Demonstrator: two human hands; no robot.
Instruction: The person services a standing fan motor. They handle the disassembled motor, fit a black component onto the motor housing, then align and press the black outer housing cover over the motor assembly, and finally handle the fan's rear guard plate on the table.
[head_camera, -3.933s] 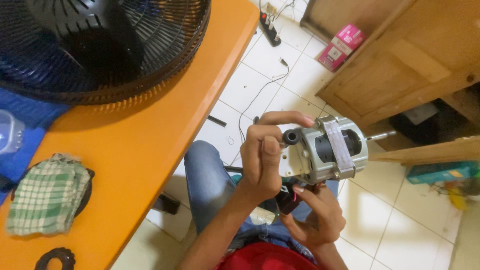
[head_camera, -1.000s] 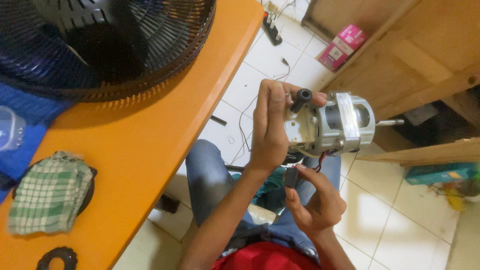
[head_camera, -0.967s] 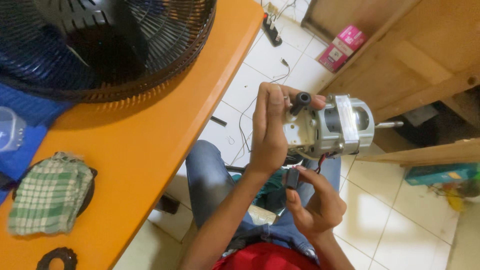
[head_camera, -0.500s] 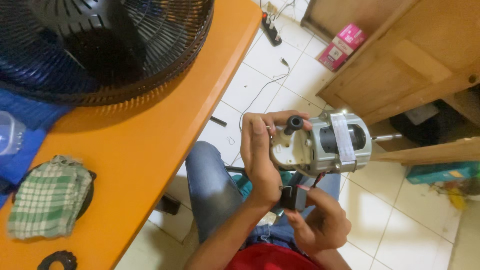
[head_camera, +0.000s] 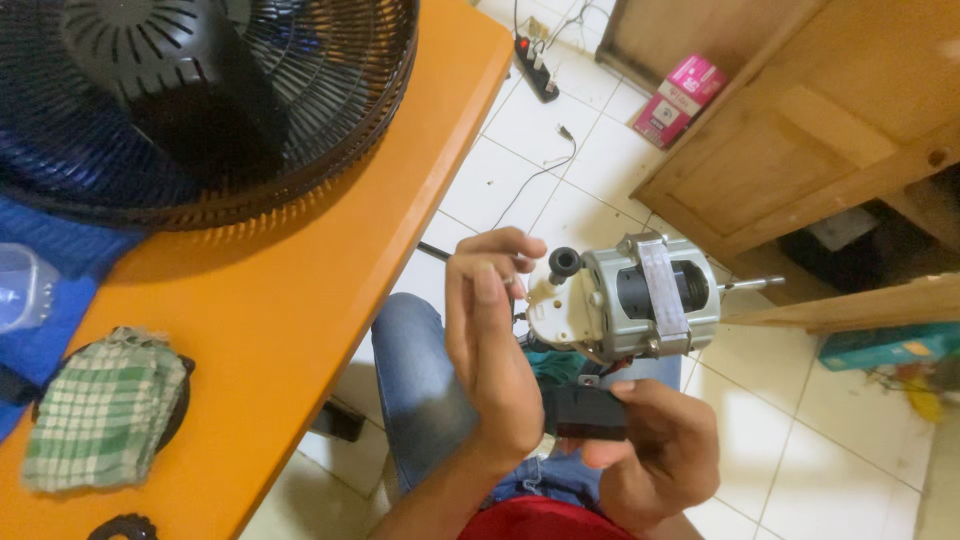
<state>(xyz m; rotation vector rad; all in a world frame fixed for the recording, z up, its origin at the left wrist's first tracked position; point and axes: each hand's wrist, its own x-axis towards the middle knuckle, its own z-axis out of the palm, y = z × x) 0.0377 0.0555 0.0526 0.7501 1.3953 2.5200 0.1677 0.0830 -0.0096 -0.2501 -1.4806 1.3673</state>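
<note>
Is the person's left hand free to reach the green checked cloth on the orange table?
Probably not right now: the left hand is holding the fan motor. The path to the checked cloth on the orange table looks open.

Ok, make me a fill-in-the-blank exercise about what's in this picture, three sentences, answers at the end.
1. The left hand holds up a grey fan ____ with a thin metal shaft sticking out.
2. The right hand grips a small ____ block below it.
3. On the orange table lies a folded green-and-white ____ cloth beside the fan guard.

Missing words: motor; black; checked
</note>
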